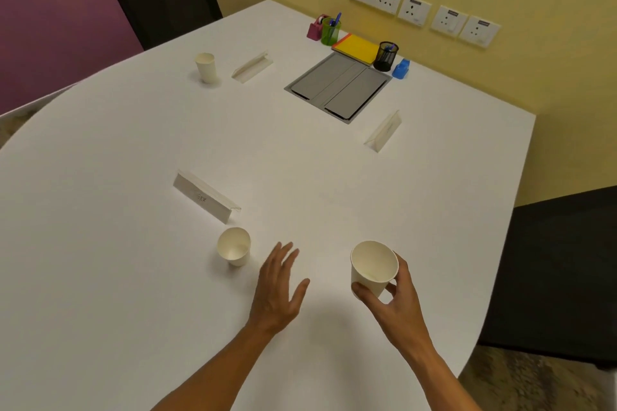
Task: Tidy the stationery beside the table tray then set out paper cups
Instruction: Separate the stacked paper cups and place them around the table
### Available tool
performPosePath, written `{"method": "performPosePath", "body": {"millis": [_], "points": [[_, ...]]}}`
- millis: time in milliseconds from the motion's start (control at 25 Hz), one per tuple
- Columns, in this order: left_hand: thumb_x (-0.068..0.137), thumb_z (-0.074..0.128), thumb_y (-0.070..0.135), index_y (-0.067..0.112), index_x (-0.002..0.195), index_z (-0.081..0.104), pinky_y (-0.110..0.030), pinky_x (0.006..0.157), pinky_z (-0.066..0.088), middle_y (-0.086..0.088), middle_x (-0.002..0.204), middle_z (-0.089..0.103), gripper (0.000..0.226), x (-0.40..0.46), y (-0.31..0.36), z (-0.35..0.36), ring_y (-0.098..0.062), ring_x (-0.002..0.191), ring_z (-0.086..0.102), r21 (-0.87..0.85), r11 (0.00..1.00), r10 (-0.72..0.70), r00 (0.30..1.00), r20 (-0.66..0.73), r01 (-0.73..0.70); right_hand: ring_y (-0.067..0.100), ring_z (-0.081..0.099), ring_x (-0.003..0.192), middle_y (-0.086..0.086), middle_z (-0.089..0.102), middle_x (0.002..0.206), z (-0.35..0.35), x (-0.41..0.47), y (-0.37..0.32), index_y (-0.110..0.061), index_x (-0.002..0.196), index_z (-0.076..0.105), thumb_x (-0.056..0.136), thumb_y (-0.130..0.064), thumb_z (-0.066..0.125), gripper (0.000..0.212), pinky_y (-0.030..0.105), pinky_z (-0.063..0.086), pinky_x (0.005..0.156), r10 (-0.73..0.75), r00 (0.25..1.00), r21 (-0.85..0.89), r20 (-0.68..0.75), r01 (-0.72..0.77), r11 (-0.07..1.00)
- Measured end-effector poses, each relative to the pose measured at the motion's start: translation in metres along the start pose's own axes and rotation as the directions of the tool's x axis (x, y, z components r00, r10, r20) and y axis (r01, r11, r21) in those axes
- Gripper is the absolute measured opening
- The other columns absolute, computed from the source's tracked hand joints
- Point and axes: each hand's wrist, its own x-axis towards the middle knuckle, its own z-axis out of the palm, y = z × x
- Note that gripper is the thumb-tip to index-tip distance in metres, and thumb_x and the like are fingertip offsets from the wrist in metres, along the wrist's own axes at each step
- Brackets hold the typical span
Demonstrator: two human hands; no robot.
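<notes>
Cup in hand, and this is the delicate bit: the right hand [397, 297] holds a paper cup [374, 267] by its lower wall, thumb one side, fingers wrapped round the other, mouth up and tipped a little toward the camera. It looks empty, so next to no weight, and thin card like that will dent if squeezed. A light grip low down near the stiffer base seems the safe choice, and that is roughly where the fingers sit.

The left hand [280, 287] is spread flat and relaxed over the white table [100, 277], holding nothing, just right of a second cup [234, 246] standing by the near name card [205, 197]. A third cup [206, 67] stands at the far side beside another name card [252, 67].

One more name card [384, 131], on the right near the grey tray [337, 87], has no cup by it, which looks the likely spot. Beyond the tray the stationery sits grouped: green pen pot [330, 31], yellow pad [357, 47], black mesh pot [386, 56].
</notes>
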Motion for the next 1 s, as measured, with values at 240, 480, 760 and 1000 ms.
{"method": "performPosePath", "body": {"millis": [240,480,760,1000], "points": [[0.097,0.033,0.063,0.021,0.158,0.000,-0.039,0.125,-0.002,-0.001,0.165,-0.012,0.082,0.044,0.030,0.050,-0.019,0.151,-0.019,0.272,0.962,-0.108,0.925,0.364,0.005,-0.004,0.050,0.121,-0.034,0.047,0.132,-0.043,0.012,0.018,-0.054,0.134,0.037,0.072,-0.050,0.085,0.079,0.017,0.046,0.092,0.019,0.998,0.002,-0.053,-0.019,1.000],[0.097,0.033,0.064,0.017,0.158,-0.004,-0.039,0.122,-0.006,-0.007,0.166,-0.011,0.085,0.124,0.058,0.107,-0.025,0.152,-0.017,0.339,0.941,-0.162,0.891,0.425,0.010,-0.010,0.049,0.119,-0.035,0.048,0.132,-0.098,0.075,0.037,-0.056,0.133,0.038,0.070,-0.057,0.082,0.077,0.011,0.045,0.089,0.004,0.995,0.010,-0.098,-0.003,1.000],[0.094,0.029,0.069,0.018,0.157,-0.007,-0.047,0.124,-0.006,-0.009,0.166,-0.012,0.089,0.194,0.069,0.197,-0.029,0.151,-0.018,0.359,0.926,-0.267,0.875,0.405,0.116,0.001,0.056,0.115,-0.042,0.048,0.126,-0.136,0.187,0.076,-0.064,0.130,0.036,0.068,-0.057,0.084,0.078,0.022,0.049,0.085,0.037,0.985,0.076,-0.167,-0.025,0.997],[0.086,0.012,0.080,0.014,0.158,0.010,-0.057,0.122,-0.003,-0.010,0.167,-0.001,0.097,0.200,0.066,0.236,-0.030,0.153,-0.008,0.519,0.832,-0.384,0.879,0.283,0.197,0.001,0.056,0.116,-0.030,0.051,0.133,-0.155,0.300,0.089,-0.052,0.138,0.037,0.070,-0.050,0.085,0.083,0.022,0.050,0.087,0.022,0.986,0.091,-0.163,-0.008,0.996]]}}
